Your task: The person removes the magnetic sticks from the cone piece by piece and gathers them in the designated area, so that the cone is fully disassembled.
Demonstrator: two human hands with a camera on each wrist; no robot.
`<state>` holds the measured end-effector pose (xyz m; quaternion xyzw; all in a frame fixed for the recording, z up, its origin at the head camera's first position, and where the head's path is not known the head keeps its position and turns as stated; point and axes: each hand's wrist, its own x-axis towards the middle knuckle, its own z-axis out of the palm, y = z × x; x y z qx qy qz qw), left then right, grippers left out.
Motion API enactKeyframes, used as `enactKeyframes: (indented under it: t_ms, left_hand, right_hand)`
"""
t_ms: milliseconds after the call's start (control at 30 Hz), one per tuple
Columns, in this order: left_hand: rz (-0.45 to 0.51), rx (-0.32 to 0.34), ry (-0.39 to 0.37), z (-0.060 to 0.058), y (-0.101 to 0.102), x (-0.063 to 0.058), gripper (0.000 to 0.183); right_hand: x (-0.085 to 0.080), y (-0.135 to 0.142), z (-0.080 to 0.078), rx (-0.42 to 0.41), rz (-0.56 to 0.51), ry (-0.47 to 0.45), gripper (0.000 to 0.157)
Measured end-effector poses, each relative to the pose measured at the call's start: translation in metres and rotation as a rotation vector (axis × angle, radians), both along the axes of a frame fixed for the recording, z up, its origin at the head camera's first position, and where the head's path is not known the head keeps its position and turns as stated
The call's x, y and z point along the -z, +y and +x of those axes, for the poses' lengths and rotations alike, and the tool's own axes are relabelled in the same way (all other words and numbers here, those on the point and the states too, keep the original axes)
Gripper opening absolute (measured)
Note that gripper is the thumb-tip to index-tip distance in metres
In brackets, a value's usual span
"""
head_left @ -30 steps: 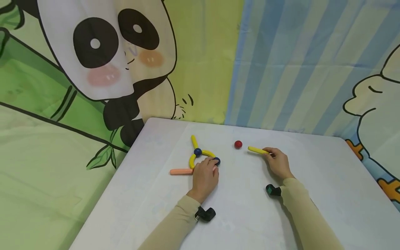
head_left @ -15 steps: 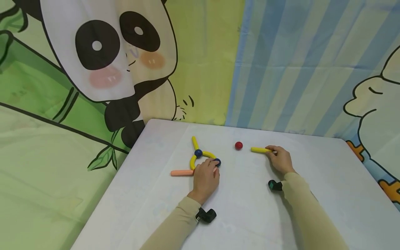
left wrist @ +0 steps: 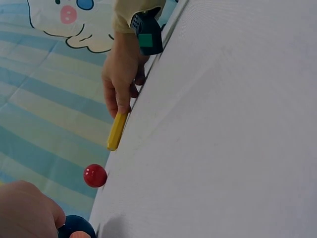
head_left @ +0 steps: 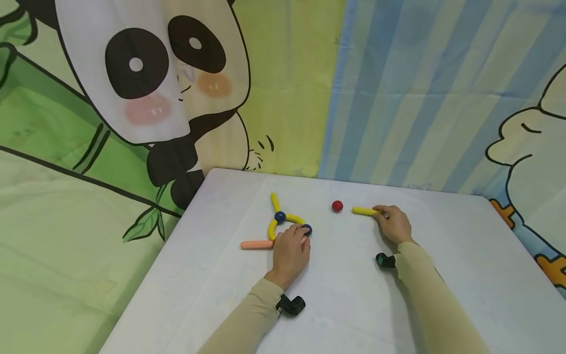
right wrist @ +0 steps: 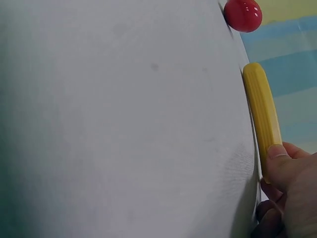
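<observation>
My left hand (head_left: 290, 253) grips a dark blue ball (head_left: 308, 229) at the right corner of a joined figure of rods and balls. A pink rod (head_left: 256, 245) runs beneath that hand, which hides its middle. Curved yellow rods (head_left: 295, 218) link the gripped ball and pink rod to a second blue ball (head_left: 280, 217), from which a straight yellow rod (head_left: 275, 202) points away. My right hand (head_left: 393, 225) pinches a loose yellow rod (right wrist: 262, 109) by one end between thumb and fingers, its free end toward a red ball (head_left: 337, 206).
Everything lies on a white-covered table (head_left: 345, 300). Its far edge meets a hanging cloth (head_left: 287, 88) printed with a panda and stripes. Each wrist carries a small black camera (head_left: 293, 305).
My right hand with the yellow rod has shifted slightly, right and then a little back left, staying near the red ball. My left hand keeps its place on the blue ball.
</observation>
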<state>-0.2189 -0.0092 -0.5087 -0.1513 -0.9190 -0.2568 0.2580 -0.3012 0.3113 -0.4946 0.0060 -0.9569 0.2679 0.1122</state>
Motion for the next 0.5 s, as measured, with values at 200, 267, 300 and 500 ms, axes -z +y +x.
enactKeyframes:
  t_ms: [200,267,300,500]
  left_hand:
    - [-0.007,0.003,0.008,0.0002,-0.0003,0.0007,0.023]
    - [-0.008,0.002,0.014,0.0001,-0.0003,0.0011,0.023]
    - [-0.008,0.0,0.017,0.0001,-0.0003,0.0012,0.023]
    - [-0.004,-0.002,0.007,0.0005,-0.0005,0.0011,0.023]
  right_hand:
    - [0.0007,0.0006,-0.0005,0.014,0.006,-0.004,0.029]
    - [0.0016,0.0006,-0.0015,0.027,0.009,-0.006,0.03]
    - [0.0023,0.0007,-0.0022,0.031,0.01,-0.006,0.031]
    - [0.007,0.0011,-0.0042,0.05,-0.024,-0.003,0.034]
